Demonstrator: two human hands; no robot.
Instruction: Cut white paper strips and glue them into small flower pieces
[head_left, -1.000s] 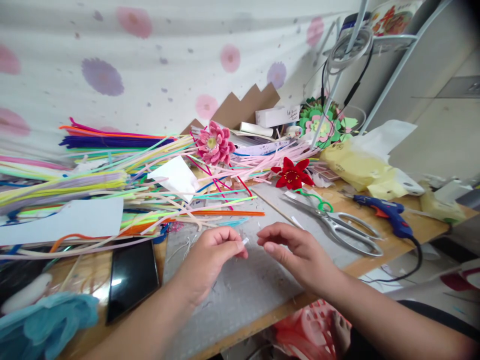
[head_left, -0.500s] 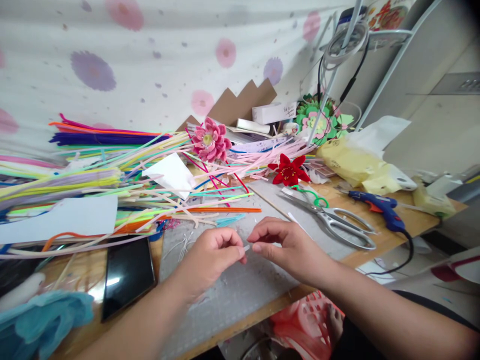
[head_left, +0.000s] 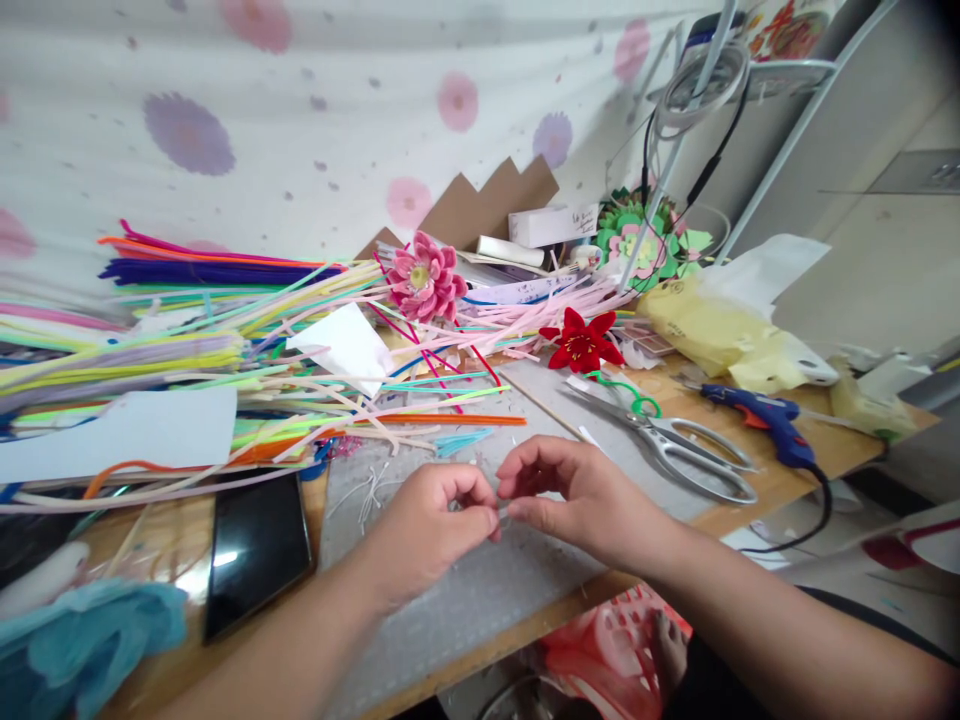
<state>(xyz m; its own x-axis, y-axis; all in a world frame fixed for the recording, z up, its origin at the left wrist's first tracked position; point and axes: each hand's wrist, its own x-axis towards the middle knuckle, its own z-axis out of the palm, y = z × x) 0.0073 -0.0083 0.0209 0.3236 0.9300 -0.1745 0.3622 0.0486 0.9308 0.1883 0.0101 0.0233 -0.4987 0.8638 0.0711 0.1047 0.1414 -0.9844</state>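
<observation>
Left of the scissors [head_left: 694, 462], the left hand [head_left: 446, 515] pinches a scrap [head_left: 503, 509] beside the right hand [head_left: 574, 500] (whose grip is unclear).

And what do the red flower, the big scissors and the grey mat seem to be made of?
The red flower: probably fuzzy pipe-cleaner stems or felt, since its petals look matte and velvety.
The scissors: bare metal, likely steel, judging by the smooth silvery shine on blades and handles.
The grey mat: perhaps plastic or rubber, given its flat, dull surface.
</observation>
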